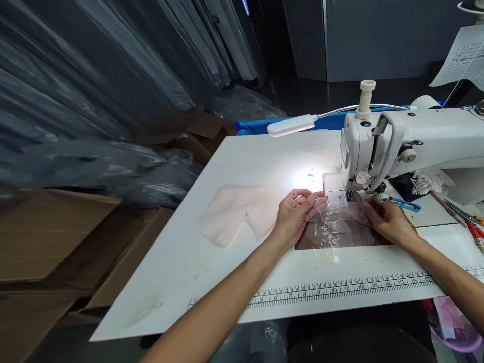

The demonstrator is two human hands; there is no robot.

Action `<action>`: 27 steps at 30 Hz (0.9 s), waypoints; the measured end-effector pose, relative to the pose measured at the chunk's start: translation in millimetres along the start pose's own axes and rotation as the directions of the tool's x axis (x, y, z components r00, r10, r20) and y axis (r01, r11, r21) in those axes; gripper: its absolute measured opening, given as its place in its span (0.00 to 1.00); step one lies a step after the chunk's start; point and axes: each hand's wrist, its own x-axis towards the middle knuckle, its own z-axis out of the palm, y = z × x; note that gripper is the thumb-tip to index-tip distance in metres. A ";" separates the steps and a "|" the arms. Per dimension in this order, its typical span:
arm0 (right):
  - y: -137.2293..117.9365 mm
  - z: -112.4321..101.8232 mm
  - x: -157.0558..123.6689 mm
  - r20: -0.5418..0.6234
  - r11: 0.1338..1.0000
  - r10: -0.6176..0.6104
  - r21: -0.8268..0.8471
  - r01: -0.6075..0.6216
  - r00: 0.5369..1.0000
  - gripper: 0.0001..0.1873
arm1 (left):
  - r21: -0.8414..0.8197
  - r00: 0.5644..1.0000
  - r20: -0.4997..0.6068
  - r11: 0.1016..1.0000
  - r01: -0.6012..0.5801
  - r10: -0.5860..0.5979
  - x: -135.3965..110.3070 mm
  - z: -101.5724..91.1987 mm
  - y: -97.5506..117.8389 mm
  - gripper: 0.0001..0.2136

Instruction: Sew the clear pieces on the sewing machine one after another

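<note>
A thin, see-through pale fabric piece (342,214) stretches between my hands, just in front of the presser foot (351,195) of a white sewing machine (423,136). My left hand (297,214) pinches its left end between thumb and fingers. On the other side, my right hand (389,219) is closed on the right end, close to the needle area; its fingertips are partly hidden. Below the fabric lies a shiny brown sheet (321,242) on the table. Left of my left hand, a flat pale pink cut piece of cloth (230,206) rests on the tabletop.
A lamp (291,126) lights the white table (181,282), which has a printed ruler (333,292) along its front edge. Blue thread snips (406,204) and red-handled scissors (475,234) lie at right. Cardboard boxes (49,232) stand on the left.
</note>
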 end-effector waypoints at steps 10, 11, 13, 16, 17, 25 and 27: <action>5.5 0.9 -6.2 0.081 0.879 -0.250 -0.398 0.261 0.965 0.16 | 0.821 0.815 0.512 0.123 -0.557 0.273 97.6 -6.0 25.7 0.09; 6.4 1.0 -6.2 0.081 0.883 -0.250 -0.391 0.261 0.965 0.17 | 0.818 0.805 0.550 0.051 -0.573 0.223 104.6 -5.3 28.0 0.10; 6.8 0.9 -6.6 0.088 0.898 -0.230 -0.365 0.246 0.969 0.19 | 0.810 0.794 0.585 -0.061 -0.583 0.165 109.9 -6.3 31.4 0.11; 4.2 1.2 -8.3 0.087 0.917 -0.188 -0.340 0.207 0.978 0.22 | 0.844 0.822 0.534 -0.179 -0.505 0.198 103.3 -15.3 38.0 0.17; 2.9 1.4 -8.8 0.082 0.919 -0.182 -0.341 0.199 0.980 0.22 | 0.860 0.832 0.507 -0.195 -0.471 0.226 100.6 -19.5 41.3 0.18; -4.8 -2.9 -6.4 0.105 0.923 -0.129 -0.352 0.158 0.986 0.21 | 0.864 0.855 0.492 0.029 -0.503 0.165 134.1 -14.5 55.9 0.12; -3.0 -4.2 -4.8 0.121 0.910 -0.120 -0.384 0.158 0.985 0.19 | 0.836 0.836 0.534 0.073 -0.544 0.125 149.4 -1.7 53.6 0.11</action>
